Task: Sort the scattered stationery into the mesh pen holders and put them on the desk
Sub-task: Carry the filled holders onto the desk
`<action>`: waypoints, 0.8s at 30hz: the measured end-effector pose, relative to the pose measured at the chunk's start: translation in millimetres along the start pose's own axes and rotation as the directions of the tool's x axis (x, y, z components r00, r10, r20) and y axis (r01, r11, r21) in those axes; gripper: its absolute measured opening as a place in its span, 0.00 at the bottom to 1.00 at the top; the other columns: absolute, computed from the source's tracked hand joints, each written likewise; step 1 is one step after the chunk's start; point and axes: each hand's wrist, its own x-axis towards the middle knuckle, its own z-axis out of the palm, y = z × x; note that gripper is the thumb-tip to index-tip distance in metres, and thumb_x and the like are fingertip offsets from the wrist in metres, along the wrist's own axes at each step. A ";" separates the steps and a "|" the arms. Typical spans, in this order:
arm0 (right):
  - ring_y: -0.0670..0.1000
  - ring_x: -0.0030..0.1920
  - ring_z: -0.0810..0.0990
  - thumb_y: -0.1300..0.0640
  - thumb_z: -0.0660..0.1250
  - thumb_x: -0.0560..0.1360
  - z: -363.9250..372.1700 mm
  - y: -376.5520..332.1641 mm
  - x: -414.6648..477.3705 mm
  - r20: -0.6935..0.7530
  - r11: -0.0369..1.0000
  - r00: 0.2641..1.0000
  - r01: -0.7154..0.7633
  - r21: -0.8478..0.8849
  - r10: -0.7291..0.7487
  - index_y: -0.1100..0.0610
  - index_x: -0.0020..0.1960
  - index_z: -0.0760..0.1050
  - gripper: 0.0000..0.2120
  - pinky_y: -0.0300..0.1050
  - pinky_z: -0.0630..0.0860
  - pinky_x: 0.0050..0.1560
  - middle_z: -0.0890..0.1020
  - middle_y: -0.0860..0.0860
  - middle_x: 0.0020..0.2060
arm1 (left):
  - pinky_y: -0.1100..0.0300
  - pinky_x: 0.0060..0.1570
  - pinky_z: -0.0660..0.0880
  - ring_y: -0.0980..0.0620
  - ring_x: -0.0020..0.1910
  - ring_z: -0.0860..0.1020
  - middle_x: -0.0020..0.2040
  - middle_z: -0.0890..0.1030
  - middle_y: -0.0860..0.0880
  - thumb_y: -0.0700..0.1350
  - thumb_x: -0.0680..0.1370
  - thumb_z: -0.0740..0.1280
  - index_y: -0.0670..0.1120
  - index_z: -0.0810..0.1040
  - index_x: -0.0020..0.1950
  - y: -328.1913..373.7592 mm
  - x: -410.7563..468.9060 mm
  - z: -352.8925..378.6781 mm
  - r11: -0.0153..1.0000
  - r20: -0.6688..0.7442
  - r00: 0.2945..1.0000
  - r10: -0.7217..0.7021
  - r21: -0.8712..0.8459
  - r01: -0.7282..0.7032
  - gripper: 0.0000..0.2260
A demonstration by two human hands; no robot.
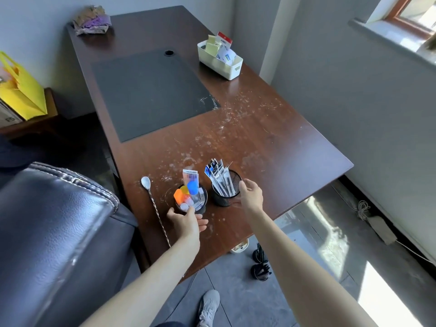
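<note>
**Standing Two Filled Mesh Holders Near the Front Edge of the Desk**

Shows both holders upright on the brown desk [278,147], side by side with a small gap between them, close to the front edge. Leaves only a narrow strip of wood between the holders and that edge, mostly taken up by the left hand [185,221]. Offers broad open wood, scuffed and speckled white, beyond the holders toward the grey mat [151,95] and out to the right edge. Narrows the left side with a long-handled spoon [156,210] lying just beside the left holder and a leather chair [59,232] close against the desk's left side. Keeps the white bin [219,66] well apart, at the far right edge.

Presents the left holder [203,204] as a round black mesh cup packed with orange, yellow and blue pieces, small white caps and one flat packet standing tall. Presents the right holder [220,200] as a matching black mesh cup filled with packaged pens [218,178], fanned out and leaning toward the back left.

Places the left hand at the near side of the left holder, fingers straight and spread, one fingertip at the rim, gripping nothing. Places the right hand [252,195] at the right side of the right holder, fingers loosely parted, thumb tip at the rim, not wrapped around the wall.
</note>
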 end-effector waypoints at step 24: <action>0.55 0.27 0.77 0.62 0.60 0.77 -271.9 339.5 20.0 -0.210 0.806 0.785 -0.527 0.270 0.583 0.63 0.49 0.76 0.07 0.44 0.76 0.29 0.78 0.57 0.32 | 0.62 0.25 0.66 0.50 0.27 0.73 0.34 0.74 0.45 0.34 0.77 0.54 0.42 0.71 0.54 -312.1 -33.7 175.2 0.568 0.334 0.925 -0.179 0.803 -0.180 0.10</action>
